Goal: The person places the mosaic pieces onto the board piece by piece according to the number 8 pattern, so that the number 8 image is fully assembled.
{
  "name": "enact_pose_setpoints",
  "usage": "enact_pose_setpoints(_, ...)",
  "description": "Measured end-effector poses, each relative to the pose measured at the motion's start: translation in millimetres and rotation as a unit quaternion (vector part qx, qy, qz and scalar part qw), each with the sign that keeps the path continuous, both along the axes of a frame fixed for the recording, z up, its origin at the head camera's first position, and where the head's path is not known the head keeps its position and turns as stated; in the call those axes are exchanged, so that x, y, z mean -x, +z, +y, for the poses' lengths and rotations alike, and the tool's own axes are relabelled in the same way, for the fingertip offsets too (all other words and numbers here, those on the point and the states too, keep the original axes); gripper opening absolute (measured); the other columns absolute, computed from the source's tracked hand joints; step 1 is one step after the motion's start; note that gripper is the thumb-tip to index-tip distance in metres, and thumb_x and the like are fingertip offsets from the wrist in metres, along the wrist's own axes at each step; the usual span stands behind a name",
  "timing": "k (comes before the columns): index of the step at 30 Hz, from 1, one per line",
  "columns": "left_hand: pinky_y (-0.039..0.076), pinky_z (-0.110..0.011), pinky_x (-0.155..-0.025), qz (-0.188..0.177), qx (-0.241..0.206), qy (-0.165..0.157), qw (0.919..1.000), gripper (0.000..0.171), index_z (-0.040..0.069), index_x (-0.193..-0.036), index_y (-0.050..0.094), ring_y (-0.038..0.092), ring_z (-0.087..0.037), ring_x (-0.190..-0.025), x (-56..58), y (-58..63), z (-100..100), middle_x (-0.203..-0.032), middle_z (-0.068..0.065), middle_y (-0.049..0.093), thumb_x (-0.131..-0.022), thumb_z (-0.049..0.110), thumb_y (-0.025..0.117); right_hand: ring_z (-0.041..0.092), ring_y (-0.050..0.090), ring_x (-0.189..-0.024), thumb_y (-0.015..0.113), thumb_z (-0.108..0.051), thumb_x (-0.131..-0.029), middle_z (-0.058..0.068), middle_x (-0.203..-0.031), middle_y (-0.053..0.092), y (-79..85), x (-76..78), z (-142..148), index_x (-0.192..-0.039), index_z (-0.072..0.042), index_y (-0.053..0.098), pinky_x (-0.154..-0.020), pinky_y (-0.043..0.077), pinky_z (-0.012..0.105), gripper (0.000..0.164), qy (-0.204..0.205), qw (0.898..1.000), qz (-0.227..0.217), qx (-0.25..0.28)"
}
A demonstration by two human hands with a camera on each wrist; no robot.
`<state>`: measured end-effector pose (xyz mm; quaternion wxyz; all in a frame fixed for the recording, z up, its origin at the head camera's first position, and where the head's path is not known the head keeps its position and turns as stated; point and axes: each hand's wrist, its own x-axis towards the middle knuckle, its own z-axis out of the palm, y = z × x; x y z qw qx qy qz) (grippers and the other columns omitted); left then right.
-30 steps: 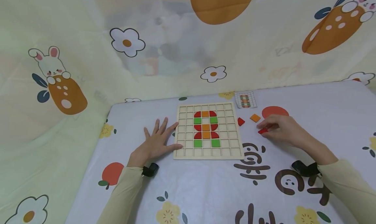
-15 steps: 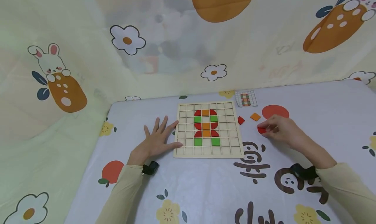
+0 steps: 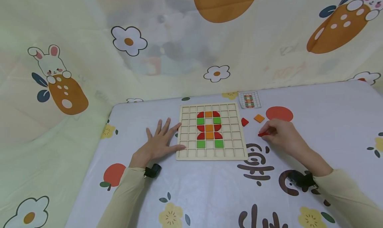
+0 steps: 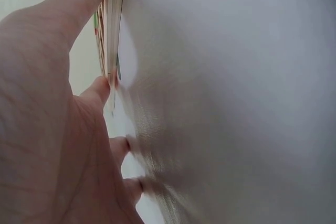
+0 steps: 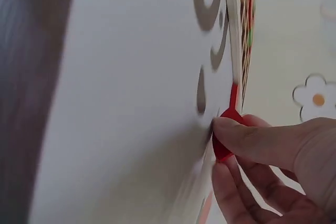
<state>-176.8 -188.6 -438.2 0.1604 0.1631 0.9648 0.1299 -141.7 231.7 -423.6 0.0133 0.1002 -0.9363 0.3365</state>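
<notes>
My left hand [image 3: 156, 145] lies spread at the left side of a wooden grid board [image 3: 191, 153], thumb and index finger touching its edge. In the board's middle columns sit red quarter-round tiles, orange square tiles [image 3: 208, 128] and green square tiles [image 3: 200, 144]. To the right of the board, my right hand [image 3: 284, 135] pinches a red quarter-round tile [image 5: 224, 142] between thumb and fingers, just over the table. A second red tile [image 3: 244, 122] lies close to the board's right edge, and a loose orange square tile [image 3: 259, 118] lies a little farther right.
A small paper card [image 3: 249, 100] printed with a coloured grid pattern lies behind the board's right corner. The table is covered by a printed cloth [image 3: 206, 191], and a patterned curtain [image 3: 167, 85] rises along the table's back edge.
My right hand has shifted slightly left toward the board and turned the red tile, which now shows edge-on in the head view. My left hand has stayed on the board's edge.
</notes>
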Motion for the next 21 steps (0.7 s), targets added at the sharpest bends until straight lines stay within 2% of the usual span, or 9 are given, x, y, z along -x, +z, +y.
enact_pose_setpoints(3,-0.012,-0.081,-0.112,0.000,-0.003,0.000,1.0000,0.095,0.035,-0.169,0.019,-0.015,-0.041,-0.159,0.1,-0.1,-1,-0.176,-0.010,-0.005,-0.091,0.073,0.058,0.025,0.062,-0.080,0.084,0.009,-0.081,0.010,-0.089,0.070,5.4,-4.5,-14,-0.097,0.001,0.076,-0.068,0.051,0.018,0.020,0.008,1.000,0.006,0.008)
enact_pose_setpoints(6,-0.013,-0.080,-0.112,0.000,-0.005,0.002,1.0000,0.096,0.035,-0.169,0.019,-0.015,-0.040,-0.159,0.2,-1.0,-1,-0.176,-0.009,-0.006,-0.091,0.074,0.059,0.025,0.060,-0.084,0.083,0.007,-0.083,0.009,-0.091,0.067,12.9,-7.8,-34,-0.108,0.002,0.078,-0.066,0.052,0.020,0.026,0.023,1.000,-0.006,0.018)
enact_pose_setpoints(10,-0.014,-0.080,-0.112,0.001,-0.002,0.004,1.0000,0.096,0.036,-0.169,0.018,-0.015,-0.040,-0.159,0.6,-2.4,-2,-0.176,-0.009,-0.006,-0.090,0.074,0.058,0.024,0.061,-0.086,0.082,0.004,-0.086,0.009,-0.094,0.066,20.0,-9.8,-66,-0.115,0.001,0.078,-0.068,0.055,0.022,0.029,0.063,0.997,-0.019,0.046)
enact_pose_setpoints(15,-0.013,-0.081,-0.112,0.002,-0.003,0.002,1.0000,0.095,0.035,-0.169,0.019,-0.015,-0.041,-0.159,1.1,-1.3,0,-0.176,-0.010,-0.005,-0.091,0.073,0.058,0.021,0.063,-0.088,0.081,0.006,-0.087,0.003,-0.092,0.069,22.7,-7.6,-100,-0.107,-0.001,0.081,-0.076,0.059,0.025,0.021,0.134,0.988,-0.022,0.081)
enact_pose_setpoints(21,-0.013,-0.081,-0.112,-0.002,0.003,0.003,1.0000,0.095,0.035,-0.169,0.019,-0.015,-0.041,-0.159,1.0,0.4,1,-0.176,-0.010,-0.005,-0.091,0.073,0.058,0.015,0.059,-0.083,0.081,0.003,-0.088,-0.002,-0.087,0.068,19.8,-2.3,-133,-0.102,-0.002,0.083,-0.075,0.057,0.025,0.015,0.206,0.971,-0.039,0.112)
